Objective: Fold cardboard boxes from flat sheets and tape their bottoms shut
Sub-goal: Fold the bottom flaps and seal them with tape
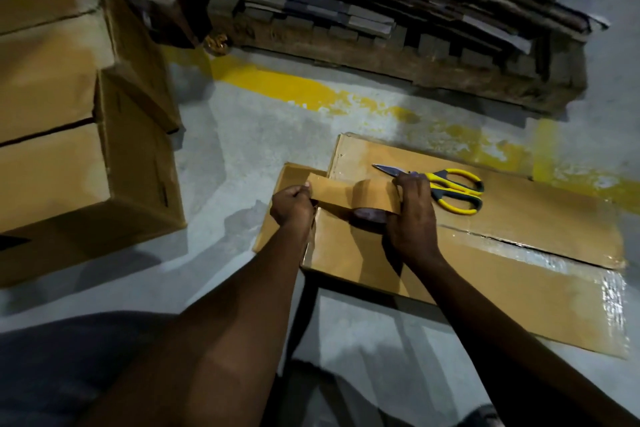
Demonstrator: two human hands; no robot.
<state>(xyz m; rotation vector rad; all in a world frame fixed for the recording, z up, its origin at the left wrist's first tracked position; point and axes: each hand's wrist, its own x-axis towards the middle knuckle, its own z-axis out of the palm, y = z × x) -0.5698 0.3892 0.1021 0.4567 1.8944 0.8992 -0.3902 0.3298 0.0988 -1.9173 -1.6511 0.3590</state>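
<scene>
A brown cardboard box [519, 218] stands bottom-up in front of me, its flaps closed along a glossy taped seam. My right hand [412, 218] grips a roll of brown tape [372, 199] over the box's left part. My left hand [292, 204] pinches the free end of the tape strip [332, 191] at the box's left edge, and the strip runs between both hands. Yellow-handled scissors [446, 189] lie on the box just right of my right hand.
Two folded boxes [69, 135] stand on the grey floor [235, 149] at the left. A pile of flat cardboard sheets [398, 10] lies on a pallet at the back. A worn yellow line [277, 80] crosses the floor.
</scene>
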